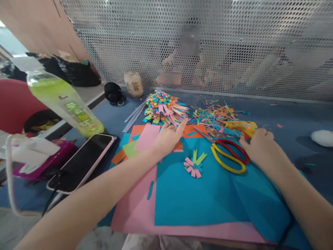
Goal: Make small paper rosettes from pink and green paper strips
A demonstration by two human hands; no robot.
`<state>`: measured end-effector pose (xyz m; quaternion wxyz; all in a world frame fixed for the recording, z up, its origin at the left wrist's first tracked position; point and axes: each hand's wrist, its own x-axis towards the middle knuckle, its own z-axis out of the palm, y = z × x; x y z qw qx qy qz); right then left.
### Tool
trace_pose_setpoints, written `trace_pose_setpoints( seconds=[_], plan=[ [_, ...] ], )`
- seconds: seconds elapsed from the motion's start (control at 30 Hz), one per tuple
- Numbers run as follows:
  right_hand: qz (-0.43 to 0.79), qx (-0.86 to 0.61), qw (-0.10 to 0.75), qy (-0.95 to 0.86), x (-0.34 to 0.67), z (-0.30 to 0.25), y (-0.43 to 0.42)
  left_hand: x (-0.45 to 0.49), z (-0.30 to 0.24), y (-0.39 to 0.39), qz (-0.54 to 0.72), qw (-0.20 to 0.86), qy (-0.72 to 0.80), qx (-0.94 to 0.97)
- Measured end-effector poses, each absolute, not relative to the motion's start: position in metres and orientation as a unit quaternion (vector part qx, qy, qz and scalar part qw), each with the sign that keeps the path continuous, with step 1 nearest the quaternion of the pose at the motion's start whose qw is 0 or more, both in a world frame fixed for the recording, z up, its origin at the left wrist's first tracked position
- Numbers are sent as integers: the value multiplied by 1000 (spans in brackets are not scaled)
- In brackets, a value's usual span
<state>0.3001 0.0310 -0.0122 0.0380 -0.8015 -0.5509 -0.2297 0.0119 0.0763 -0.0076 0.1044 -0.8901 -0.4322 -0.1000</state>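
Both hands are stretched forward over the worktop (299, 114) and are kept well apart. Nothing is gripped by the left hand (168, 137); its fingers are loosely spread and the forefinger is pointed up and to the right, at the edge of the heap of folded paper strips (162, 107), which is touched or nearly touched by the fingertip. The heap is found just beyond this hand, slightly to its left.

The right hand (258, 146) is laid knuckles-up with the fingers curled, and its fingertips are set against the yellow glue gun (240, 126); whether the gun is actually clasped cannot be told.

Between the hands the scissors (226, 152) are laid flat on the blue paper sheet (197, 198). Their long axis is run from the blade tips at the upper left down to the red and yellow handle loops at the lower right, so the loops are placed just beside the right hand, which is the nearer one. A small paper flower (194, 163) is seen below the left hand, apart from both.
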Motion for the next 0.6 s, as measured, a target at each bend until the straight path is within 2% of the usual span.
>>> trace_pose_setpoints(
  seconds=[0.13, 0.23, 0.33, 0.43, 0.53, 0.6],
  plan=[
    [-216, -802, 43, -555, 297, -9, 30, 9, -8, 75, -120, 78, -433, -890],
    [-205, -803, 60, -557, 293, -5, 28, 7, -2, 70, -152, 8, -442, -884],
    [-193, -798, 85, -565, 286, 3, 26, 5, 2, 64, -267, -123, -459, -838],
    [-181, -760, 165, -602, 277, 11, 21, 2, 5, 58, -398, -305, -436, -748],
    [-172, -678, 272, -660, 268, 16, 15, 0, 6, 50, -421, -439, -422, -672],
    [-181, -631, 308, -688, 263, 17, 11, 0, 4, 45, -441, -498, -423, -615]
  ],
)
